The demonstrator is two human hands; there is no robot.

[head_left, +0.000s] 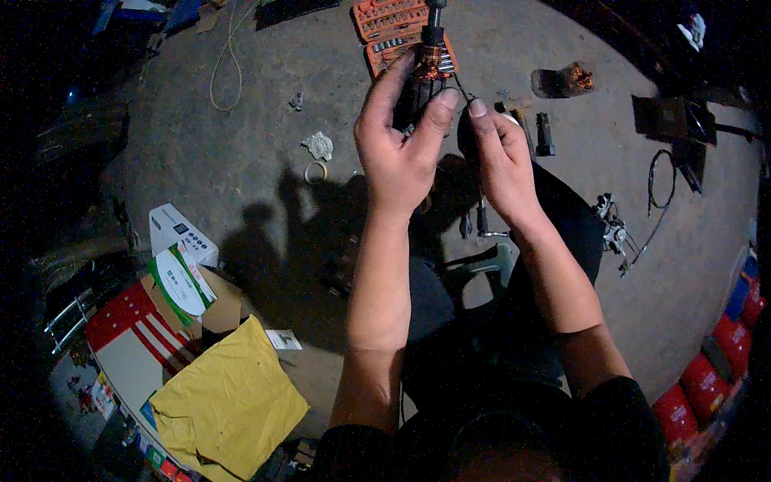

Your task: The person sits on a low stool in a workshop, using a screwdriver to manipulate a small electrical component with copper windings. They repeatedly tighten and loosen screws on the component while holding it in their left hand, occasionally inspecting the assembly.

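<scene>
My left hand (399, 165) is wrapped around a motor armature (431, 58), a dark cylinder with copper windings and a metal shaft pointing away from me. My right hand (507, 173) is closed, thumb against fingers, close to the armature's right side. A thin dark rod (461, 86) runs from the right fingertips toward the copper part. Something dark and rounded (467, 135) shows under the right thumb; I cannot tell whether it belongs to the rod. Behind the armature an orange socket set case (391, 22) lies spread on the floor, partly covered by it.
A hammer (524, 120) and a dark metal piece (544, 135) lie right of my hands. Farther right are a winding with copper wire (574, 79) and a cable loop (660, 181). A tape ring (316, 172) is left; cardboard boxes (229, 301) and a yellow bag (233, 402) are lower left.
</scene>
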